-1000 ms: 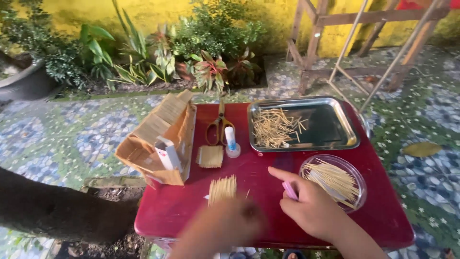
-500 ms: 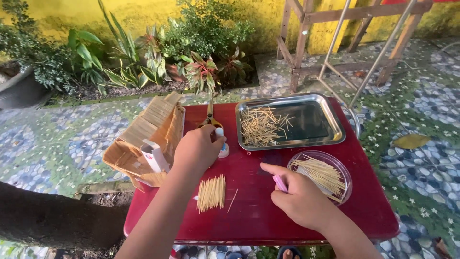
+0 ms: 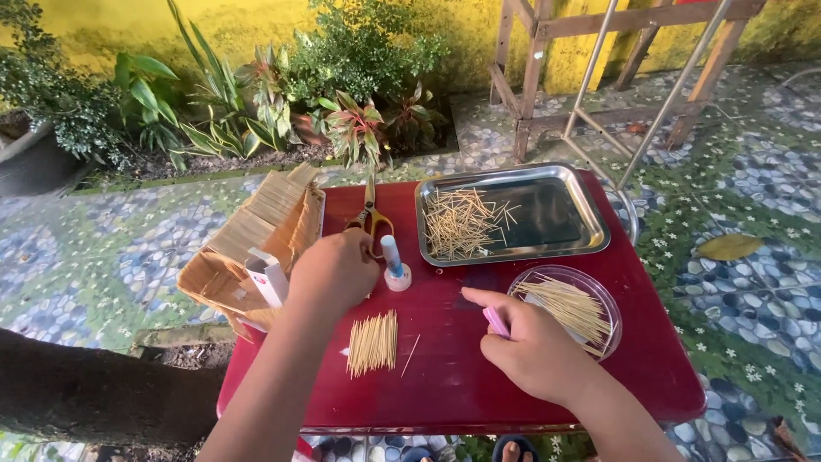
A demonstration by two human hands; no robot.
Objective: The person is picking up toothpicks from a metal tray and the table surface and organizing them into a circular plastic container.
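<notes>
The red table (image 3: 445,385) stands on a pebble floor. Near its far right corner lies a metal tray (image 3: 564,214) with loose sticks. A cardboard box (image 3: 248,248) hangs over the left edge. The left hand (image 3: 333,272) reaches forward, knuckles up, fingers curled down over something hidden beside the scissors (image 3: 369,218). The right hand (image 3: 534,346) rests near the front edge, fingers pinching a pink thing (image 3: 495,322). A bundle of sticks (image 3: 374,343) lies between the hands.
</notes>
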